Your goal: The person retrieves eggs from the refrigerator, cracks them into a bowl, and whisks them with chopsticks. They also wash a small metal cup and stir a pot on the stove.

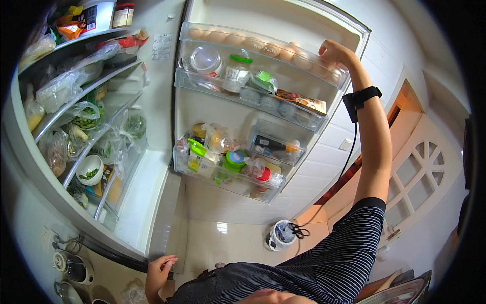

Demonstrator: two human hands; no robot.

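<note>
My right hand (332,52) reaches to the top shelf of the open refrigerator door, at the right end of the clear egg rack (212,35). Its fingers curl down behind the rack's front wall, next to the last eggs (334,74). What lies under the fingers is hidden. A row of brown eggs (254,42) runs along the rack, with one egg raised above the others. My left hand (161,268) hangs low near the bottom corner of the refrigerator body (131,224), fingers loosely bent and slightly apart, with nothing in it.
Lower door shelves carry a green-lidded glass jar (237,72), a clear round container (205,59) and bagged food (218,138). Inside, a white bowl with chopped greens (90,170) sits among bagged vegetables. A lined waste bin (281,235) stands on the floor below a dangling black cable (351,148).
</note>
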